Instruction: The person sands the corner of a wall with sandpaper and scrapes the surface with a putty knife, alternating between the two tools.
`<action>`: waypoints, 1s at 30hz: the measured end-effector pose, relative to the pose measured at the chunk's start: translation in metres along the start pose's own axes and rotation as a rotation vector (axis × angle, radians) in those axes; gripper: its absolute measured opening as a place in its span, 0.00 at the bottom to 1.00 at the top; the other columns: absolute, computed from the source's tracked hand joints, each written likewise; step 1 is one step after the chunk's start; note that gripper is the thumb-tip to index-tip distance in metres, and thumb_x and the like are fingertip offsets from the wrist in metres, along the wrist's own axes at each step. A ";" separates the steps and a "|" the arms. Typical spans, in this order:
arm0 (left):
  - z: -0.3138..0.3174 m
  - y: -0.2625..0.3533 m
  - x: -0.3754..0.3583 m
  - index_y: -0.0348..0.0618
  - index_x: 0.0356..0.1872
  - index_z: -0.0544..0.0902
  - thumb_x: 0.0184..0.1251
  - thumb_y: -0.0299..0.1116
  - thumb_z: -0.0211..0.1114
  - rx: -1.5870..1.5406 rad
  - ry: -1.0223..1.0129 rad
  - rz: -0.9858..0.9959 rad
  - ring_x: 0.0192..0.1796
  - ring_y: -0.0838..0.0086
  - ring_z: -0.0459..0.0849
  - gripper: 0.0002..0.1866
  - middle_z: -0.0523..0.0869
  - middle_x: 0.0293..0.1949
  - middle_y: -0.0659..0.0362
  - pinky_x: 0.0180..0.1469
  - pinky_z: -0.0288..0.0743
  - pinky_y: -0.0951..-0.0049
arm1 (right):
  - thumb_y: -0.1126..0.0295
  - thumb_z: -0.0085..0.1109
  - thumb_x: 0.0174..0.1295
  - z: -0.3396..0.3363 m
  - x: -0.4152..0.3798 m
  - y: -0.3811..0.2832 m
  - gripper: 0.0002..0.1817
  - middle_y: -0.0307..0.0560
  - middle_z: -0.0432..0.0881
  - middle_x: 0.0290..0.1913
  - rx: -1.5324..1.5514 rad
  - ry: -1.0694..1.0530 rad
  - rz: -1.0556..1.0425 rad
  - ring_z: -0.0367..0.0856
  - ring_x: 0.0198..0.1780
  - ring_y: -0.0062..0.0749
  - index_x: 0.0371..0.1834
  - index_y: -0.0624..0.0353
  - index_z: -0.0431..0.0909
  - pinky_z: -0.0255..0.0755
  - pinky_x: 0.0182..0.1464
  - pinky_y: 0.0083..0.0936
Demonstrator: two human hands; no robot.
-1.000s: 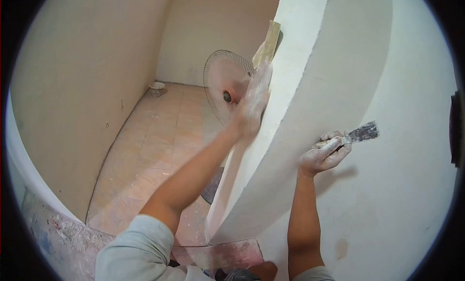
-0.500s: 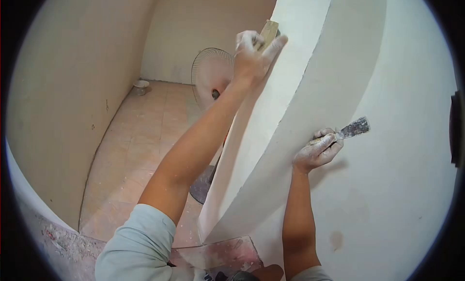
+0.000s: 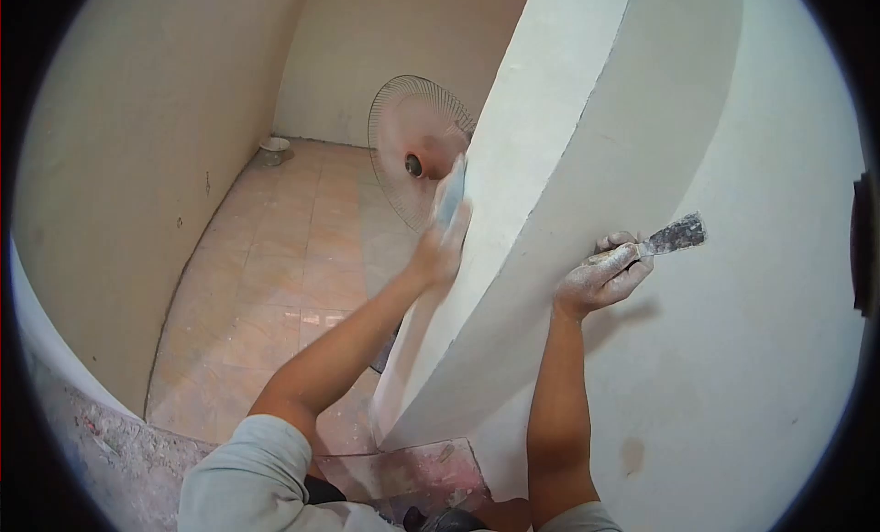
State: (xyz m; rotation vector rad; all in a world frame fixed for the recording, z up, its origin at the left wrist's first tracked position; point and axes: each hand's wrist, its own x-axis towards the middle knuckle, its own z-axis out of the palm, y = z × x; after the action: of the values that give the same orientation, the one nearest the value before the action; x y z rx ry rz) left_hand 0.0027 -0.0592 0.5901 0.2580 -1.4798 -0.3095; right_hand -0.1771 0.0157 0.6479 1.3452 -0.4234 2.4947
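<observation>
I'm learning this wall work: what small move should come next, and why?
Probably slide the pad slightly up along the wall's edge: the left hand seems to hold it there, and nothing blocks the edge above. The right hand holds the scraper with its blade pointing away.
</observation>
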 end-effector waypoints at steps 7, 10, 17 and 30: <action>0.010 0.030 0.146 0.31 0.81 0.52 0.88 0.42 0.40 0.187 -0.030 0.159 0.82 0.52 0.56 0.32 0.58 0.80 0.43 0.82 0.49 0.64 | 0.67 0.40 0.82 -0.001 -0.001 -0.007 0.13 0.43 0.74 0.41 -0.030 -0.034 -0.015 0.67 0.37 0.24 0.58 0.67 0.66 0.66 0.39 0.21; 0.012 0.046 0.171 0.32 0.80 0.56 0.88 0.45 0.39 -0.078 -0.077 0.020 0.80 0.53 0.60 0.32 0.61 0.79 0.44 0.80 0.53 0.66 | 0.68 0.41 0.80 -0.001 0.001 -0.004 0.12 0.45 0.75 0.40 -0.051 -0.010 -0.039 0.66 0.35 0.25 0.55 0.67 0.64 0.65 0.38 0.22; 0.001 0.015 0.002 0.33 0.82 0.53 0.87 0.42 0.40 -0.010 -0.037 0.216 0.85 0.56 0.48 0.32 0.51 0.84 0.45 0.84 0.38 0.57 | 0.65 0.41 0.82 -0.004 -0.001 -0.002 0.15 0.43 0.74 0.40 -0.065 -0.006 -0.011 0.67 0.37 0.23 0.59 0.66 0.65 0.65 0.39 0.21; -0.001 0.044 0.037 0.32 0.81 0.54 0.84 0.38 0.44 0.136 -0.104 0.358 0.85 0.50 0.46 0.32 0.51 0.84 0.42 0.83 0.36 0.51 | 0.68 0.41 0.81 -0.004 0.000 0.001 0.13 0.46 0.75 0.41 -0.059 -0.005 -0.007 0.67 0.37 0.25 0.57 0.69 0.64 0.66 0.39 0.23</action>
State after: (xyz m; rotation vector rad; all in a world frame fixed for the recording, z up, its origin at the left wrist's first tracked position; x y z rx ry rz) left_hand 0.0081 -0.0310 0.6399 0.0826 -1.6194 0.0675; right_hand -0.1805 0.0159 0.6453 1.3283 -0.4881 2.4541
